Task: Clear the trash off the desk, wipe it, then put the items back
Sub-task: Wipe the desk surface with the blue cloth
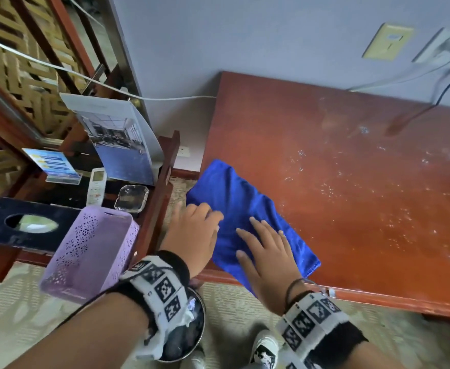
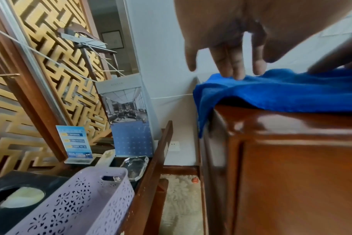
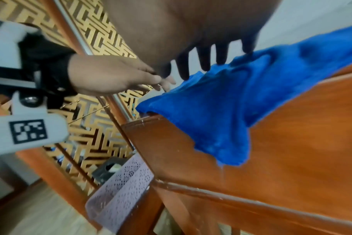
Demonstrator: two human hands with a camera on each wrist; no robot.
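Note:
A blue cloth (image 1: 241, 202) lies on the near left corner of the reddish wooden desk (image 1: 351, 182), one edge hanging over the side (image 2: 203, 114). My left hand (image 1: 194, 230) has straight fingers whose tips touch the cloth's left edge (image 2: 233, 74). My right hand (image 1: 266, 249) lies flat on the cloth with fingers spread (image 3: 211, 58). Wet droplets (image 1: 378, 187) glisten on the desk top. A round bin (image 1: 186, 331) with crumpled trash stands on the floor under my left wrist.
A side table to the left holds a purple perforated basket (image 1: 90, 249), a black tissue box (image 1: 19, 225), a glass ashtray (image 1: 132, 198), a white remote (image 1: 96, 186), a blue sign holder (image 1: 53, 166) and a calendar (image 1: 120, 139). Cables (image 1: 431, 97) run from wall sockets onto the desk's far right.

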